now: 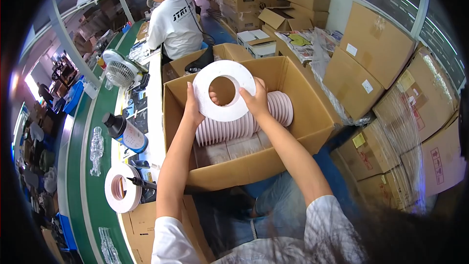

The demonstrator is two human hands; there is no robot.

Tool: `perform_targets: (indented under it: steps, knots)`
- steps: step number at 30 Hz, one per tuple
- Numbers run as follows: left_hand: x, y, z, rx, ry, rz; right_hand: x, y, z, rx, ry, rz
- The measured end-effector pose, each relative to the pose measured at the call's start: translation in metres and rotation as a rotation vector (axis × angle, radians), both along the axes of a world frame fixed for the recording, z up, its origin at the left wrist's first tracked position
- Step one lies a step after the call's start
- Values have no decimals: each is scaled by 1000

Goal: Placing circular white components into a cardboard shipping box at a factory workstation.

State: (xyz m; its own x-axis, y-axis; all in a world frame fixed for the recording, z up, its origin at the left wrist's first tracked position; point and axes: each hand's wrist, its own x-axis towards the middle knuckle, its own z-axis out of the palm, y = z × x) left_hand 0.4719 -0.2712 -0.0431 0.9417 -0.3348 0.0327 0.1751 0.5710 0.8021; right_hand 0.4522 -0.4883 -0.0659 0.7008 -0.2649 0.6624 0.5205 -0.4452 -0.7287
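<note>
Over an open cardboard box [234, 172] I hold up a flat white ring-shaped roll [202, 82] with a wide round hole. My left hand [194, 106] grips its left edge, and fingertips show through the hole. On the other side my right hand [257, 99] is closed on the ring, with the thumb across its face. Below, inside the box, a long row of similar rings [222, 131] stands on edge, side by side. The held ring and my right hand hide part of this row. Wrapped blocks [229, 149] lie under the row.
At left, a green conveyor belt [93, 193] carries clear plastic pieces [96, 151]. Beside it are a black-capped bottle [124, 133], white rings [113, 200], a black pen-like tool [142, 183] and a small fan [119, 72]. A co-worker [177, 24] sits ahead. Stacked cartons [376, 49] stand at right.
</note>
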Motion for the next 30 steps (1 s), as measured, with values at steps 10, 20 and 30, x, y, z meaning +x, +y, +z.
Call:
perform_targets:
  steps: [10, 20, 30]
  knots:
    - [-11, -21, -7, -52, 41, -99, 19, 4, -22, 469, 79, 166]
    - [14, -30, -9, 99, -238, 188, 12, -7, 40, 439, -148, 153]
    - [-14, -29, -19, 1580, -850, 575, -62, 250, 269, -214, -230, 590]
